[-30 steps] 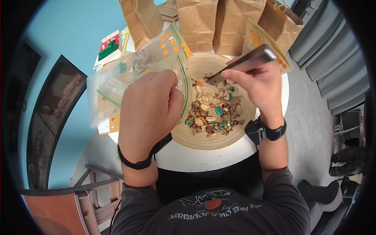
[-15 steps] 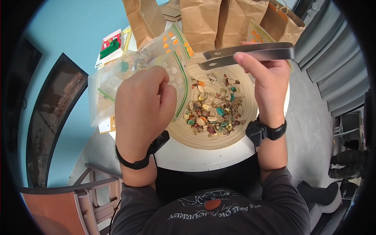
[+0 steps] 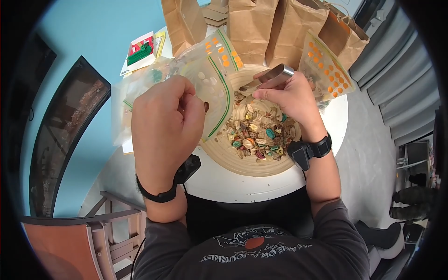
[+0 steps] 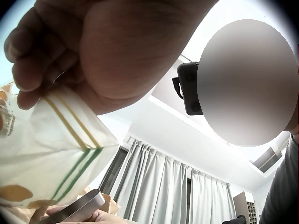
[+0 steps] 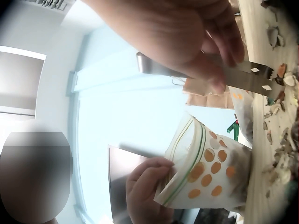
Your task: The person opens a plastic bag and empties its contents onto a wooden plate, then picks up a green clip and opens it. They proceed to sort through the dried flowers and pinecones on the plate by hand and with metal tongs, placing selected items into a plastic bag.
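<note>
My left hand [image 3: 165, 126] pinches the edge of a clear zip bag [image 5: 205, 175] printed with orange dots and green zip lines, its mouth gaping in the right wrist view. In my right hand [image 3: 296, 98] I hold metal tongs [image 3: 279, 73] between thumb and fingers. Their tips point down at the far part of a round wooden plate [image 3: 242, 169], among dried potpourri pieces [image 5: 280, 175]. I cannot tell whether the tips have a piece between them. Most of the potpourri [image 3: 263, 135] lies nearer me, in green, orange, yellow and brown.
Brown paper bags [image 3: 252, 28] stand along the back of the white table [image 3: 233, 193]. Another dotted zip bag [image 3: 329, 70] stands right of the tongs. More clear bags [image 3: 123, 109] lie at left, near a box with red and green things [image 3: 140, 51]. A chair [image 3: 70, 242] stands at lower left.
My right hand lifted the tongs off the potpourri, spread and nearly level, then lowered their tips back to the plate's far side. The left hand keeps its grip on the bag.
</note>
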`<action>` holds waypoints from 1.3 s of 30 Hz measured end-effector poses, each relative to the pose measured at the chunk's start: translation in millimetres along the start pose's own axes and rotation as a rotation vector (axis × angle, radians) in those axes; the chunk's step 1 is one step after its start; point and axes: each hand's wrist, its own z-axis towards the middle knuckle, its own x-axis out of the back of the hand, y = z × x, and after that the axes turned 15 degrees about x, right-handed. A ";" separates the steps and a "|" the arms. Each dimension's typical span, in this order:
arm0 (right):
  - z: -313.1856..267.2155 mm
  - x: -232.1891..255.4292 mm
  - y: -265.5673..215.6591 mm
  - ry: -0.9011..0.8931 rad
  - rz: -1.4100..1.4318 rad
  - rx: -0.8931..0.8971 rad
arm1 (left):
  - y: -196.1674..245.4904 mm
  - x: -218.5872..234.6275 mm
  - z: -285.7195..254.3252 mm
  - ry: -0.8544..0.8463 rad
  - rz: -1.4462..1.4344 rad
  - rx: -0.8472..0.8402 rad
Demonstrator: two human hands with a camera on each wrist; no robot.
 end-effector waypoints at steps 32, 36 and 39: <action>-6.5 21.0 -29.2 0.174 -0.048 -0.029 | 0.5 -10.2 0.5 -0.056 0.045 -0.042; -13.3 35.3 -57.2 0.295 0.277 0.125 | 0.1 -11.8 0.8 -0.074 0.055 -0.053; -17.3 28.6 -65.7 0.296 0.339 0.114 | -1.6 -13.4 1.2 -0.079 0.088 -0.080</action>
